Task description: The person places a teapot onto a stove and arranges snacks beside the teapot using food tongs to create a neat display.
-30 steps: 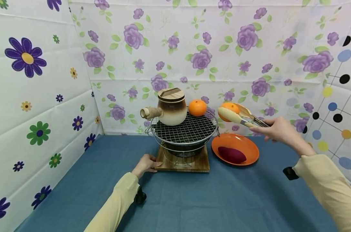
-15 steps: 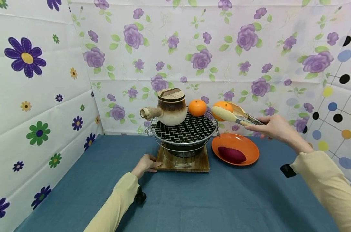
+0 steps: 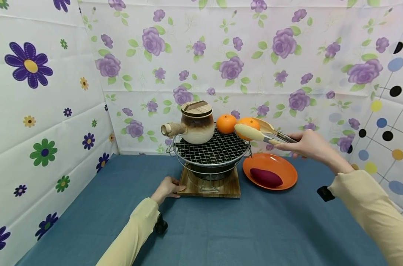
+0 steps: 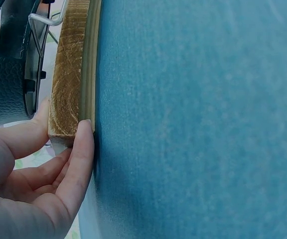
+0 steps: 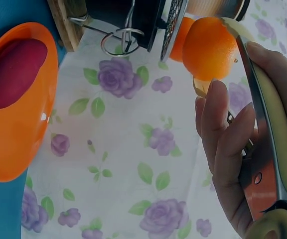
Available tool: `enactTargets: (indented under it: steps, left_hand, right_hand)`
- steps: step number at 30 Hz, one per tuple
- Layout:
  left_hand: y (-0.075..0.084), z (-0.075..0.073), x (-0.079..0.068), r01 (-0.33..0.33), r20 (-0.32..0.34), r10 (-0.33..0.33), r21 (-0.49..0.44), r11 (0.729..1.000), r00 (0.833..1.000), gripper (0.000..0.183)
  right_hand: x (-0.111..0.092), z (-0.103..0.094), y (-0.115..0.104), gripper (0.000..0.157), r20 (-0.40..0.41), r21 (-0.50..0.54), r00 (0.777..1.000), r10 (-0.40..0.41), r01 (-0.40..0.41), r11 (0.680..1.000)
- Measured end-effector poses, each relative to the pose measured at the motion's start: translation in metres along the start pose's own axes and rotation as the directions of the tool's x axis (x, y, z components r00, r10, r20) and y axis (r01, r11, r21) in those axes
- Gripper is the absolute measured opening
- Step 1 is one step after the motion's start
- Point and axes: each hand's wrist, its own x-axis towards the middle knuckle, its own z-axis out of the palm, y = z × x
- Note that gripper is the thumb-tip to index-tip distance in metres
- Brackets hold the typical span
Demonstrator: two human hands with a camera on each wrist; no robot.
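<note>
My right hand (image 3: 306, 145) grips a pair of tongs (image 3: 276, 136) with cream tips. Between the tips is an orange (image 5: 209, 49), held at the right side of the round wire grill (image 3: 210, 147). Another orange (image 3: 226, 123) sits at the back of the grill, just left of the held one. My left hand (image 4: 39, 174) pinches the left front corner of the wooden board (image 3: 208, 188) under the grill, thumb on top and fingers below. A clay teapot (image 3: 198, 127) with a wooden lid and a wrapped side handle stands on the grill's left part.
An orange plate (image 3: 289, 171) holding a purple sweet potato (image 3: 266, 177) lies right of the board. A blue cloth (image 3: 201, 232) covers the table. Flowered sheets (image 3: 195, 48) hang behind and at the sides.
My right hand has moved left with the tongs and the held orange, from above the plate to the grill's right edge. My left hand stays at the board.
</note>
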Motion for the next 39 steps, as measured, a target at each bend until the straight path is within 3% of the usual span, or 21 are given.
enactTargets:
  steps: [4, 5, 9, 18, 28, 39]
  left_hand:
    - [0.002, 0.001, -0.003, 0.000, 0.000, 0.000, 0.006, 1.000, 1.000, 0.051]
    - [0.013, 0.003, -0.012, 0.034, -0.017, -0.033, 0.020, 0.999, 0.999, 0.049]
    - [0.017, 0.003, -0.016, 0.028, -0.019, -0.028, 0.012, 1.000, 0.999, 0.044]
    - [0.016, 0.003, -0.015, 0.033, -0.022, -0.033, 0.001, 0.999, 0.999, 0.044]
    - [0.016, 0.004, -0.014, 0.045, -0.029, -0.045, -0.002, 0.999, 0.999, 0.043]
    - [0.015, 0.003, -0.014, 0.034, -0.024, -0.034, -0.016, 0.999, 0.999, 0.045]
  right_hand:
    - [0.003, 0.003, -0.005, 0.076, 0.003, -0.003, 1.000, -0.012, 0.012, 1.000]
    - [0.003, 0.003, -0.006, 0.076, 0.005, -0.010, 1.000, -0.009, 0.009, 1.000]
    - [0.005, 0.003, -0.010, 0.080, 0.009, -0.028, 1.000, -0.006, 0.007, 1.000]
    - [0.008, 0.006, -0.014, 0.079, 0.014, -0.048, 1.000, -0.027, 0.028, 0.998]
    - [0.011, 0.009, -0.016, 0.061, 0.032, -0.050, 0.999, -0.035, 0.037, 0.998]
    - [0.014, 0.009, -0.017, 0.066, 0.040, -0.070, 0.998, -0.038, 0.041, 0.997]
